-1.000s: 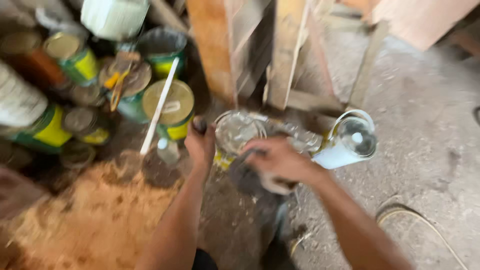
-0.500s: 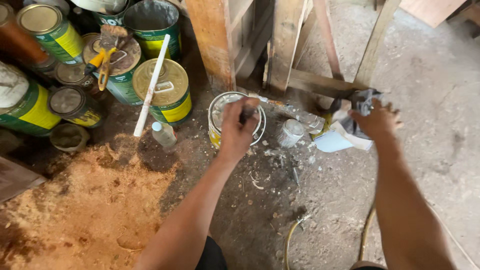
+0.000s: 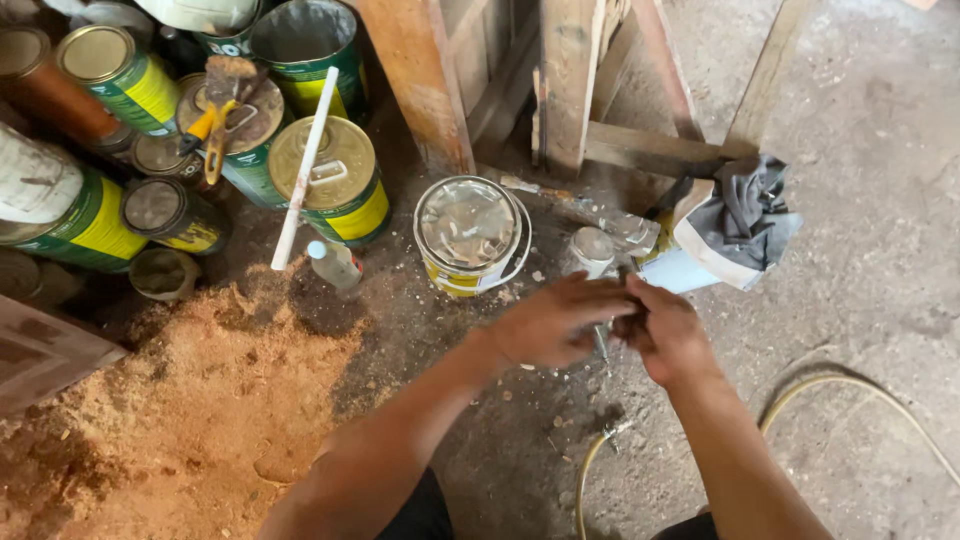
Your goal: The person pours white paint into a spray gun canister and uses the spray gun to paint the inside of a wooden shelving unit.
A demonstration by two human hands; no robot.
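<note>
Both hands meet low over the concrete floor (image 3: 880,260): our left hand (image 3: 555,322) and right hand (image 3: 668,335) press together, fingers curled around a thin metal rod (image 3: 601,345) that pokes down between them. What exactly the rod belongs to we cannot tell, since our fingers cover most of it. Both hands are clenched on it, the left wrapping from one side, the right closing in from the other.

Just beyond our hands stands a small glass jar (image 3: 592,250) with a pale lid, and beside it, to the left, a paint can (image 3: 470,232) with a shiny lid and a wire handle hanging down its side. A crumpled grey rag (image 3: 745,210) lies over a white-edged container (image 3: 700,262) to the right, against the foot of a wooden frame (image 3: 570,80).

Farther left, green and yellow tins (image 3: 335,185) crowd together; a white stick (image 3: 303,165) leans across one of them, and a brush with a yellow handle (image 3: 215,125) rests on another. A small clear plastic bottle (image 3: 335,265) lies on its side near the tins. Sawdust (image 3: 170,400) spreads in a wide orange heap at the lower left, well apart from our hands. A yellowish hose (image 3: 850,400) curves over the floor at the lower right.
</note>
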